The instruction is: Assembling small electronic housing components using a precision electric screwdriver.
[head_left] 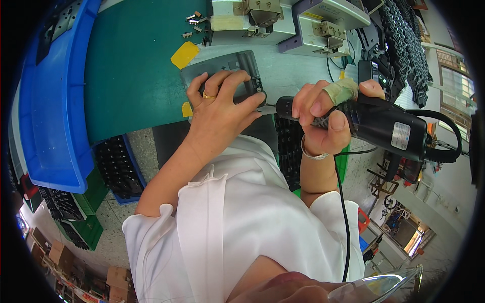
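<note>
A dark grey, flat plastic housing with a thicker right edge lies at the near edge of the work table. My left hand, a ring on one finger, grips it from above with bent fingers; its thumb is at the housing's right edge. In my right hand is a black electric screwdriver, held nearly level with its bit pointing left at that edge. Whether the bit touches a screw cannot be made out. A wrap covers one right finger, and a cable leaves the tool's back end.
Yellow pieces lie beside the housing on the green mat. Small switch-like parts are scattered behind. Two metal fixtures stand at the back, with hanging chains right. A blue tray borders the left.
</note>
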`<state>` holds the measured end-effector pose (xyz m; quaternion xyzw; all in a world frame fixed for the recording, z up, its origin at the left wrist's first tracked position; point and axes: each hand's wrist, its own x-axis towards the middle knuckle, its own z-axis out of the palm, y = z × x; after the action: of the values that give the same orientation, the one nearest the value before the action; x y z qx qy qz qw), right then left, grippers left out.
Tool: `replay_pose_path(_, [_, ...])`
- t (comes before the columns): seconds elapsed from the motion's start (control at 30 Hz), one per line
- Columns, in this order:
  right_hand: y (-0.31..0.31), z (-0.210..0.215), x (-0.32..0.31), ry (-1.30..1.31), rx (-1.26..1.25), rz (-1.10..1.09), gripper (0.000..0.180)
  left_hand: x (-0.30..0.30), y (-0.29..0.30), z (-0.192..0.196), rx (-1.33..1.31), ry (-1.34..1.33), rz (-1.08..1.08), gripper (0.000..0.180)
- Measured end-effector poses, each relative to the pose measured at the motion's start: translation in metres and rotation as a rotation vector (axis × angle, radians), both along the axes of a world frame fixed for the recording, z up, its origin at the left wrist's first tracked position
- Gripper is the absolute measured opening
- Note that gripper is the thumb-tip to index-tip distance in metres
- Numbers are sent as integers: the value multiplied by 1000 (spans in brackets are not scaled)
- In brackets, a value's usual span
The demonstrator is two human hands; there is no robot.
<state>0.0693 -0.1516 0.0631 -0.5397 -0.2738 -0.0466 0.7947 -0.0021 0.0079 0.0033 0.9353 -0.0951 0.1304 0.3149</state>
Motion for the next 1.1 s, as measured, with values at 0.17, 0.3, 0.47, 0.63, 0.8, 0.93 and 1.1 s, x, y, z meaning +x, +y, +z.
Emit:
replay_pose_path(0.17, [4,-2,0,15,-23,6,57,2,-1,-1,-32,25,-3,34])
replay_pose_path(0.3, [3,-3,2,6,-8,33,56,3,0,-2,-43,35,-1,34])
replay_pose_path(0.47, [-1,8,-1,19,44,63,58,2,0,-2,-70,-34,35,31])
replay_pose_path(0.63, [-4,14,-3,15,68,103,60,3,1,-2,-102,-100,34,20])
replay_pose_path(0.8, [-4,16,-3,22,77,125,59,4,-1,-3,-177,-103,38,17])
replay_pose_path(0.93, [-3,19,-4,32,70,121,59,4,-2,-3,-217,-83,24,17])
replay_pose_path(1.1, [0,19,-4,29,23,109,60,2,-2,-4,-173,-83,4,20])
